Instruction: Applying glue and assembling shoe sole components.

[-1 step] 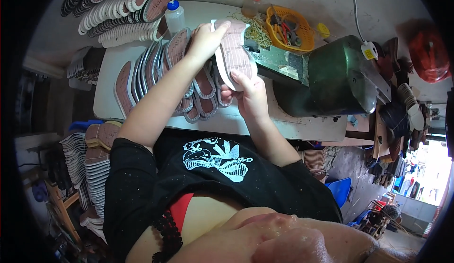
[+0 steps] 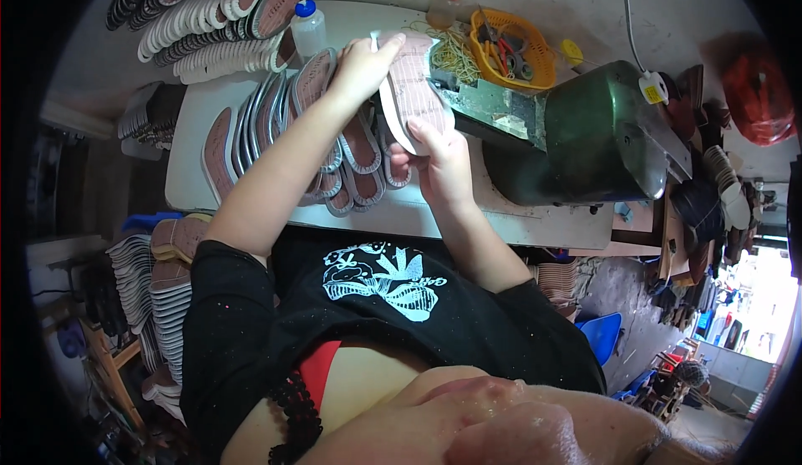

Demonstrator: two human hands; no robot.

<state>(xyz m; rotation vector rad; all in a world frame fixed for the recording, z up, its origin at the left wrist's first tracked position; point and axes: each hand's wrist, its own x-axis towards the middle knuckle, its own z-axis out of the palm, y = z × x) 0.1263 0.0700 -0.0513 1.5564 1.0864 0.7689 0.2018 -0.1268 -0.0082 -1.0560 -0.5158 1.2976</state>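
while a yellow basket (image 2: pixel 547 62) holds red-handled tools (image 2: pixel 504 55) and a blue-capped bottle (image 2: pixel 310 35) shows contents too unclear to tell, the left hand (image 2: pixel 364 68) grips the far end of a sole (image 2: pixel 413 89) and the right hand (image 2: pixel 441 157) pinches its near end over the table (image 2: pixel 564 229). the sole is brownish pink, with pale stripes and a white edge.

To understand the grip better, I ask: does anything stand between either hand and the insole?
Nothing visible does. The left hand directly touches the insole at its far end, and the right hand at its near end. Its underside is hidden.
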